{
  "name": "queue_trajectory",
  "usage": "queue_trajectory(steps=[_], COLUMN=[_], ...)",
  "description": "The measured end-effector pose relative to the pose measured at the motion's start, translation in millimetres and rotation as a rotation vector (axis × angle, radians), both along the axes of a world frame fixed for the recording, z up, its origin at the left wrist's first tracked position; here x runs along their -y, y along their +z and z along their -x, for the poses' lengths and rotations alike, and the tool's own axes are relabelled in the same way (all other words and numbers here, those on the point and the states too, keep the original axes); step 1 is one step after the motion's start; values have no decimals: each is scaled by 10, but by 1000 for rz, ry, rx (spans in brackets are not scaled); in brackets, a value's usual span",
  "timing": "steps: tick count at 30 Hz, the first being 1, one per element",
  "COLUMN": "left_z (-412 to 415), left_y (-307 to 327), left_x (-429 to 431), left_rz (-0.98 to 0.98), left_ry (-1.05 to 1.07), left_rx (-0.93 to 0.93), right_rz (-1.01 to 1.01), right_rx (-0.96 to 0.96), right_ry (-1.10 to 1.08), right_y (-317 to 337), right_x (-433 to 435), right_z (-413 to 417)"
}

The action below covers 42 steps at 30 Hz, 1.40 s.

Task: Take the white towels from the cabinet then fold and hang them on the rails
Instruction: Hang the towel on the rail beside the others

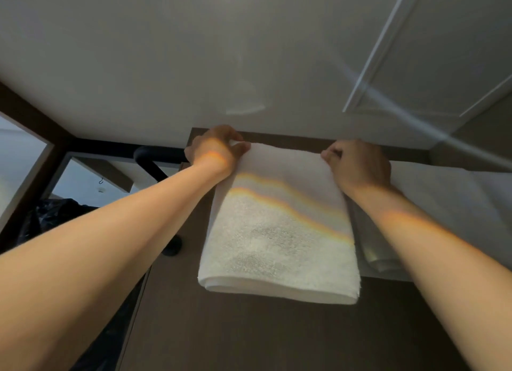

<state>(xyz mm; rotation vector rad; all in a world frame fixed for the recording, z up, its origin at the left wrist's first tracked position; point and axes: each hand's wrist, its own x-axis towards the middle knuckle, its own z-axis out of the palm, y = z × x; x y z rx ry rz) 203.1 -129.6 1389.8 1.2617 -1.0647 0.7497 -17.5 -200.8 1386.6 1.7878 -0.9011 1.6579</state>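
White and folded, the towel (pixel 277 232) hangs flat against a dark brown panel (pixel 277 340), its top edge draped over something hidden beneath it. The left hand (pixel 216 152) has its grip closed on the towel's upper left corner, fingers curled and pinching the cloth. The right hand (pixel 360 165) pinches the upper right corner likewise. A black rail (pixel 151 161) shows just left of the towel, and a second white towel (pixel 443 199) hangs just to its right.

Towel (pixel 279 232) — second towel (pixel 443 196) just right
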Motion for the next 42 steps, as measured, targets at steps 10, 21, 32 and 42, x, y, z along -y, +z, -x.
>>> queue_trajectory(steps=[10, 21, 32, 42], left_z=[-99, 1, 78, 243], left_y=[-62, -394, -813, -659], left_x=[109, -173, -280, -308], left_rz=[-242, -22, -161, -18], left_ry=[374, -90, -180, -417], left_rx=[152, 32, -117, -253], right_rz=[-99, 125, -370, -407], right_rx=[-175, 111, 86, 135], right_ry=[-223, 237, 388, 613], right_y=[-48, -485, -735, -539], right_x=[42, -111, -232, -221], right_z=[-50, 157, 254, 232])
